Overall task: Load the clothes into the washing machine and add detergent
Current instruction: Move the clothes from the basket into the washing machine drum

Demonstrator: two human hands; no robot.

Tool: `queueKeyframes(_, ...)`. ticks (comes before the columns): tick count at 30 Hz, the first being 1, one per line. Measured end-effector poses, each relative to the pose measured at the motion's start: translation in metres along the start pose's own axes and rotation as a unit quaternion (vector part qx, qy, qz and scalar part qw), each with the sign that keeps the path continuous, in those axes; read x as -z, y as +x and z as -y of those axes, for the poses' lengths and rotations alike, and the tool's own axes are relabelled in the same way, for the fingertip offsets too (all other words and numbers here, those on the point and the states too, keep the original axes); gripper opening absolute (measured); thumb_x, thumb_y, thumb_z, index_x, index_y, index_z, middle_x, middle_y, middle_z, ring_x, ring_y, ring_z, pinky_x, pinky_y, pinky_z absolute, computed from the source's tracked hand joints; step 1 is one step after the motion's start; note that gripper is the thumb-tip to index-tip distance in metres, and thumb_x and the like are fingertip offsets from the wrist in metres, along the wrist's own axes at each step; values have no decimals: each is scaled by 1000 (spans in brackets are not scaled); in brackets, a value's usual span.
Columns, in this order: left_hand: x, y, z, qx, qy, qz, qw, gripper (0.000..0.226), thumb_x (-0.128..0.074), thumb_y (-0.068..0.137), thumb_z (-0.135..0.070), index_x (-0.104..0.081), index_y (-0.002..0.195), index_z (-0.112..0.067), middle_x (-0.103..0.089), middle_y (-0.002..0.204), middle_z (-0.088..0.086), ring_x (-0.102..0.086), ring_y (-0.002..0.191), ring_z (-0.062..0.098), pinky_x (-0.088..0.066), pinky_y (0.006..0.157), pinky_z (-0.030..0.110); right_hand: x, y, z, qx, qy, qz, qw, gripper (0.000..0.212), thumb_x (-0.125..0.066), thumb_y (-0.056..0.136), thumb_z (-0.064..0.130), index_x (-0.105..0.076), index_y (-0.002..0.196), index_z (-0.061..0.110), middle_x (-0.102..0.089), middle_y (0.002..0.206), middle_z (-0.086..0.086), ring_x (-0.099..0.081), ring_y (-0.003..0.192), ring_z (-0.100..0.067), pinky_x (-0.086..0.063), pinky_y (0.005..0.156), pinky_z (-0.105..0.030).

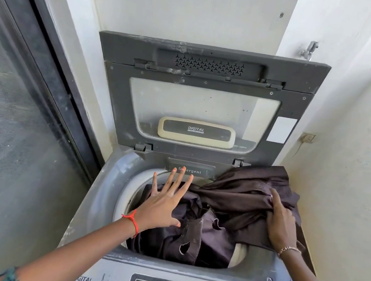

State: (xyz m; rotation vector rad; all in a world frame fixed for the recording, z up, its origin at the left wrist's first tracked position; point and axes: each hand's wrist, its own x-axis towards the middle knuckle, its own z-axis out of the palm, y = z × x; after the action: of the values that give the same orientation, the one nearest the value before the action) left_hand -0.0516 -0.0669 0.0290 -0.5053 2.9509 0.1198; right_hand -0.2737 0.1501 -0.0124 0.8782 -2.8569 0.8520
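Top-loading washing machine [102, 192] seen from above, lid [121, 101] raised beyond both my hands. My left hand [163, 206] is flat with its fingers spread straight over the tub, holding nothing; I cannot tell whether the palm presses the cloth beneath it. My right hand [280, 221] is curled into a bunched fold of the dark brown garment [238, 191] and grips it. The two hands are well apart. The garment lies partly in the tub under and between my hands, but a broad part is draped over the machine's top, beyond and to the outside of my right hand. Principal risk: if I let go now, that overhanging part may slide off the machine's side or be trapped under the lid when it closes. Second risk: the cloth reaches just beside the detergent drawer [196, 171], at my left fingertips, and may cover it. The frayed holes near my left thumb may snag and tear if I tug.
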Motion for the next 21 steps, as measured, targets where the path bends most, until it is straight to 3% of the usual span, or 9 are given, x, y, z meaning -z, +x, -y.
queueKeyframes(2, 0, -1, -1, 0, -2, 0, 1000, 126, -69, 74, -50, 40, 134, -30, 45, 144, 1, 44, 127, 24, 16, 106, 63, 8, 1, 13, -20, 12, -36, 999, 67, -44, 76, -18, -36, 139, 3, -64, 89, -34, -59, 81, -46, -42, 65, -42)
queueKeyframes(5, 2, -2, 0, 3, -8, -14, 1000, 125, -69, 74, -49, 40, 134, -30, 46, 143, -1, 43, 129, 23, 17, 105, 61, 19, -1, 49, -23, 89, -93, 991, 66, -41, 71, -22, -45, 131, 4, -67, 87, -28, -61, 76, -40, -38, 64, -35)
queueKeyframes(7, 5, -3, 2, 7, -9, -24, 1000, 126, -68, 74, -50, 42, 132, -31, 46, 143, -2, 41, 131, 23, 18, 105, 61, 20, -1, 83, -1, 185, -97, 978, 67, -38, 68, -23, -49, 126, 9, -70, 93, -17, -64, 85, -29, -43, 73, -28)
queueKeyframes(8, 7, -4, 3, 9, -5, -30, 999, 127, -68, 74, -52, 44, 130, -31, 46, 142, -1, 40, 132, 23, 17, 106, 62, 19, -3, 101, 19, 234, -87, 968, 68, -37, 67, -24, -50, 124, 10, -70, 93, -11, -64, 86, -16, -44, 77, -20)
queueKeyframes(10, 12, -5, 3, 15, 6, -44, 999, 129, -67, 73, -54, 49, 126, -32, 46, 143, 0, 38, 134, 24, 17, 106, 62, 16, -11, 135, 47, 313, -45, 948, 70, -36, 67, -25, -50, 122, 16, -70, 86, 3, -62, 80, 5, -44, 73, -6)
queueKeyframes(12, 15, -8, 4, 28, -4, -54, 998, 129, -67, 73, -54, 49, 125, -30, 45, 144, 3, 37, 135, 24, 19, 104, 60, 8, -23, 161, 69, 358, 8, 931, 71, -36, 68, -26, -48, 122, 20, -67, 82, 13, -62, 78, 7, -44, 65, -6)
queueKeyframes(15, 17, -17, 10, 58, -15, -53, 997, 129, -69, 71, -55, 44, 129, -26, 43, 145, 7, 36, 135, 24, 23, 100, 58, -15, -37, 172, 100, 364, 78, 923, 76, -37, 66, -25, -44, 125, 22, -67, 83, 14, -63, 84, 5, -46, 74, -9)
queueKeyframes(17, 15, -25, 16, 67, -8, -46, 997, 130, -70, 70, -55, 41, 131, -25, 43, 145, 6, 37, 134, 25, 24, 98, 58, -29, -41, 165, 120, 315, 160, 928, 84, -41, 66, -22, -35, 136, 24, -69, 89, 9, -62, 78, 5, -45, 75, -8)
queueKeyframes(21, 7, -39, 27, 70, 6, -39, 997, 137, -70, 67, -59, 51, 123, -28, 45, 142, 4, 41, 131, 25, 30, 93, 57, -40, -49, 150, 176, 144, 365, 903, 93, -52, 72, -10, -10, 145, 28, -56, 130, -9, -49, 59, 15, -36, 64, 1)
